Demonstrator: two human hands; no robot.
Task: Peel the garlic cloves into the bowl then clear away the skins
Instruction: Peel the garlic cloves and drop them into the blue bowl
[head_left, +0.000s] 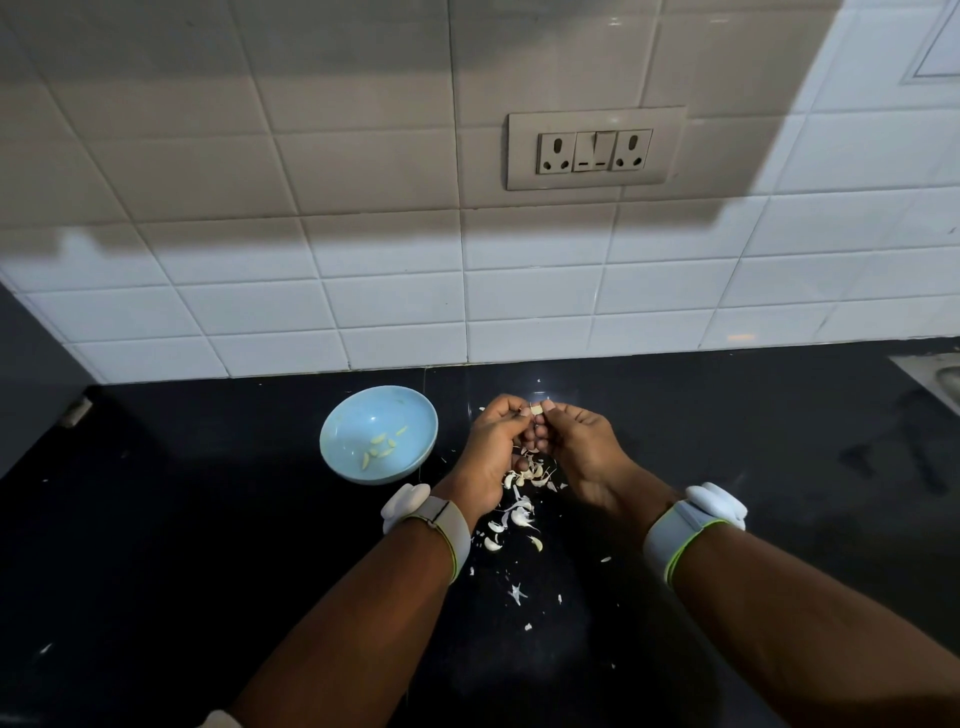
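Black polished countertop (208, 571) fills the lower field, with both forearms entering from the near edge. Each wrist carries a pale band with a white module: left wrist band (447, 525), right wrist band (675, 535). Between the forearms, loose garlic skins (517, 592) lie scattered on the stone as small white flakes. Slightly farther on, directly under the hands, sits a cluster of unpeeled garlic cloves (524, 478) mixed with more skin fragments.

Above that cluster, the left hand (493, 447) and right hand (582, 447) meet, fingers curled inward. The thumb and forefinger tips of both hands pinch one garlic clove (536, 410), held clear of the counter at the far side of the hands. Whether its skin is partly off cannot be determined.

Left of the hands, just beside the left hand but not touching it, stands a light blue bowl (337, 441) containing several peeled cloves (382, 447) on its floor.

Beyond the counter rises a white tiled wall (260, 291), partly shadowed, bearing a socket and switch plate (595, 148). A steel sink edge (935, 374) shows at far right.
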